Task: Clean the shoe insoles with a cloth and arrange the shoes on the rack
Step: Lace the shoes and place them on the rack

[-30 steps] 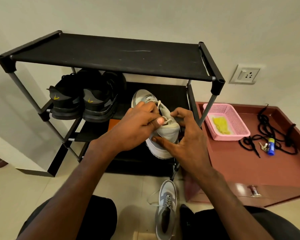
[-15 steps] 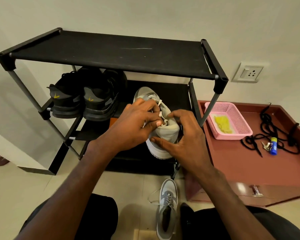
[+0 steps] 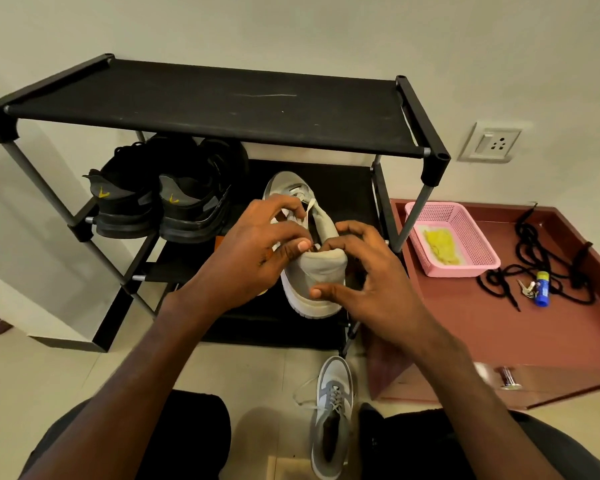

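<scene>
Grey sneaker [image 3: 312, 271] at rack's [image 3: 222, 109] middle shelf, near edge. Left hand [image 3: 257, 258] pinches collar; right hand [image 3: 368, 282] grips heel. Risk: heel overhangs, could tip off if let go.

Soft even indoor light, faint shadows, wide-angle edge bending

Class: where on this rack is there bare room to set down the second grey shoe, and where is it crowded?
Free: the whole top shelf. The middle shelf is crowded: black shoes at left, then the grey shoe gripped by the left hand and right hand.
</scene>
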